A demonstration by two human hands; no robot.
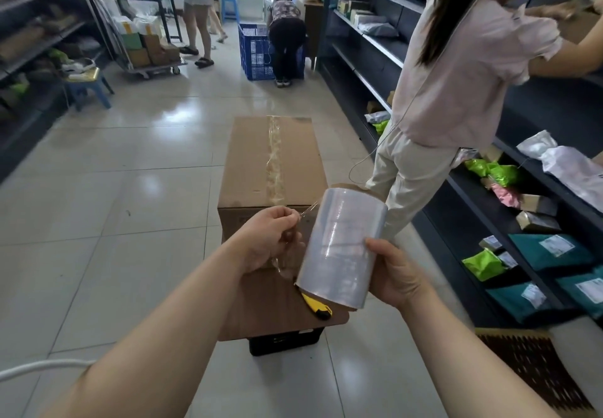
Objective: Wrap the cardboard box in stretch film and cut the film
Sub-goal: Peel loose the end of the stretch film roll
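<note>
A long brown cardboard box lies on the floor ahead of me, its top seam covered by clear tape. My right hand grips a roll of clear stretch film, held tilted over the near end of the box. My left hand pinches the loose end of the film, pulled a short way off the roll. A yellow utility knife lies on a brown board just under the roll, partly hidden by it.
The board rests on a black crate. A person in a pink top stands close on the right at dark shelves full of parcels. Further back are a blue crate, other people, a blue stool and a trolley.
</note>
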